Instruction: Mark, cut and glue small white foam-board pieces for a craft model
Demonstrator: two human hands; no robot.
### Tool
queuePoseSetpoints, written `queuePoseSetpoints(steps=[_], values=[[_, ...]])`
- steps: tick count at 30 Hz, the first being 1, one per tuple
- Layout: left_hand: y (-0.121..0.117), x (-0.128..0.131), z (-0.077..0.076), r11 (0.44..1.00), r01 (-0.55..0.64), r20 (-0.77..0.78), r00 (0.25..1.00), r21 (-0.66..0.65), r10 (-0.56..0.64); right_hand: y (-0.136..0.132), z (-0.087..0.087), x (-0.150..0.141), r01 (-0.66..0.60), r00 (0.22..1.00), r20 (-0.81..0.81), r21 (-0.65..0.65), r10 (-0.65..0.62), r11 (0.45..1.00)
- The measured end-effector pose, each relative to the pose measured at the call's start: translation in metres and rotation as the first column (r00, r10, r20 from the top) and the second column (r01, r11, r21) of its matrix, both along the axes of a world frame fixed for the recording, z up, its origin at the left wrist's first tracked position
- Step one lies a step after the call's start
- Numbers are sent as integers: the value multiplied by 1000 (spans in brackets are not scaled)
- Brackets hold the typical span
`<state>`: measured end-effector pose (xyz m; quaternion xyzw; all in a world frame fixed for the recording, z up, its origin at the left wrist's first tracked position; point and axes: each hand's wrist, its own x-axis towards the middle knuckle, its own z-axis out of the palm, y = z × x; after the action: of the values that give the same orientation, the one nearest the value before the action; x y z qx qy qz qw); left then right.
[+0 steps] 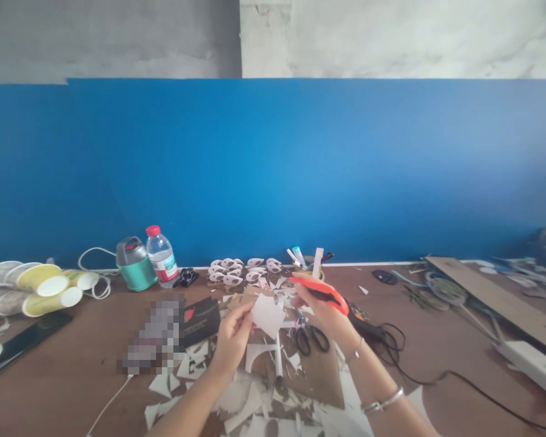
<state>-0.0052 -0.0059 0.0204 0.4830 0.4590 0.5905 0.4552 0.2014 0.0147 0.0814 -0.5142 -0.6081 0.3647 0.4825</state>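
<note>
My left hand (233, 332) pinches a small, white, roughly square piece of paper (268, 315) between thumb and fingers, above the scraps. My right hand (321, 312) is raised just right of the paper, its fingers closed around an orange-and-black hand tool (330, 291). The tool's exact kind is not clear, and part of it is hidden by the hand. Below my right hand lies a pair of black-handled scissors (312, 340). Between my forearms are a white marker-like stick (279, 358) and a brown cardboard sheet (321, 379) under white cut-offs (243, 403).
White leaf-shaped cutouts (232, 271) stand at the back, beside a pen holder (316, 267). A bottle (162, 258), a green container (136, 267) and paper cups (45, 282) are left. A black cable (459, 376), a long board (495, 297) and a power strip (534, 370) lie right.
</note>
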Motion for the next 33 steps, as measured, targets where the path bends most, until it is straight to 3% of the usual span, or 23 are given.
queuePoseSetpoints(steps=[4, 8, 15, 23, 27, 33], values=[[-2, 0, 4, 1000, 11, -10, 1000, 15, -11, -6, -8, -16, -120, 986, -112, 63, 126, 991], [-4, 1, 8, 1000, 19, 20, 1000, 0, -19, -12, -11, -26, -195, 971, -132, 40, 199, 980], [-2, 7, 4, 982, 160, 167, 976, -97, -143, -10, -19, -33, -159, 974, -144, 116, 175, 980], [1, 9, -1, 983, 106, 162, 983, -150, -82, -11, -26, -37, -17, 998, -51, 155, 25, 988], [2, 7, -2, 982, 134, 106, 987, -136, -120, -9, -29, -37, -60, 993, -86, 173, 76, 983], [-1, 6, 1, 972, 181, 36, 983, -149, -177, -6, -39, -40, -102, 978, -175, 73, 113, 992]])
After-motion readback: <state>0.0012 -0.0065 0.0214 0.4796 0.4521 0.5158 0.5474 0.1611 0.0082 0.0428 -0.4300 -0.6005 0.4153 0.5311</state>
